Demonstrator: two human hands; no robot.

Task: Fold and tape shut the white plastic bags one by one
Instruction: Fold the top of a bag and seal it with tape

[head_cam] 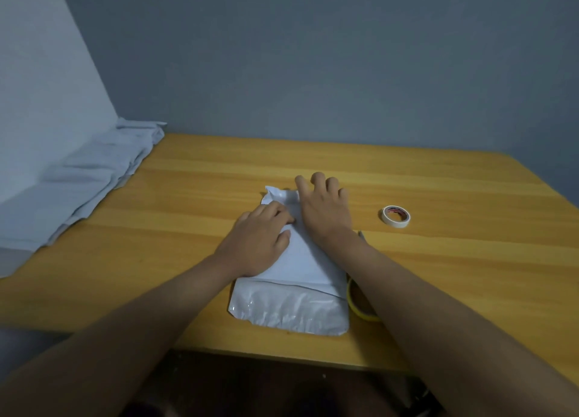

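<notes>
At the wooden table's (438, 275) near edge lies a glossy, crinkled white plastic bag (288, 310), another smooth white plastic sheet (308, 260) folded over it. At its 3 o'clock a yellow-rimmed tape roll (363, 307) peeks out. The left hand (260, 241) presses down, fingers bent on the fold; the right hand (322, 209) rests flat, fingers spread. At 2 o'clock sits a cream masking-tape roll (395, 216), its label unreadable. Pale blue cloth (87, 181) lies at 10 o'clock.

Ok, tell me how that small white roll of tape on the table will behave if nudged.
The small white roll of tape lies flat on the wooden table, so it probably slides rather than rolls. It looks small and thin, likely light.
</notes>
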